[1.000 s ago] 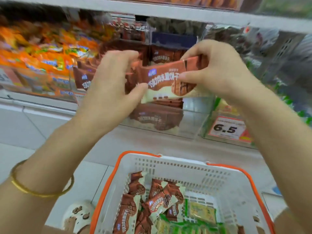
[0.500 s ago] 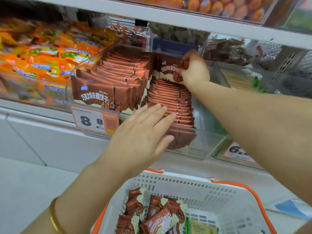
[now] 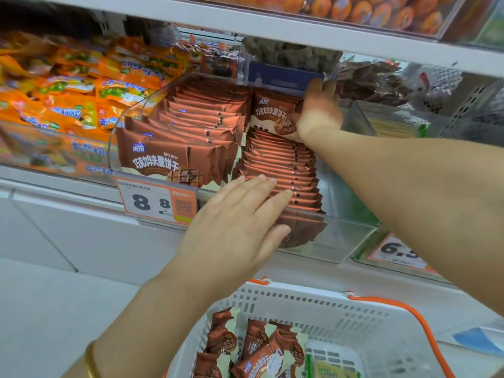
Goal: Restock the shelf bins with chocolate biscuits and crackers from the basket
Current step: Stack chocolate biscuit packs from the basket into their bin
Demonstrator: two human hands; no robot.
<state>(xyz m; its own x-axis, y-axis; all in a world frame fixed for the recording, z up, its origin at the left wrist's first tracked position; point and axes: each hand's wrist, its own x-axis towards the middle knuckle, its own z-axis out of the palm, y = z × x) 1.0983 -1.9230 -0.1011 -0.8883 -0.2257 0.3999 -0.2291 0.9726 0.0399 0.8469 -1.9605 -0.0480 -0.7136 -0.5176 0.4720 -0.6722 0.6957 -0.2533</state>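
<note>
Chocolate biscuit packet (image 3: 272, 115), gripped by right hand (image 3: 319, 110), stands at the bin (image 3: 351, 241) rear edge; left hand (image 3: 234, 230), fingers straight, braces the row (image 3: 281, 165), presumably against toppling.

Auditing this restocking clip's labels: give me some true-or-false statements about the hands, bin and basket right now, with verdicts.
1. The right hand holds a chocolate biscuit pack upright at the back of the bin. True.
2. The left hand grips a pack above the basket. False: it lies flat, fingers straight, against the front of the bin's right row.
3. The basket is empty. False: brown packs and a green pack lie in it.
4. The price tag on the bin reads 8.8. True.
</note>
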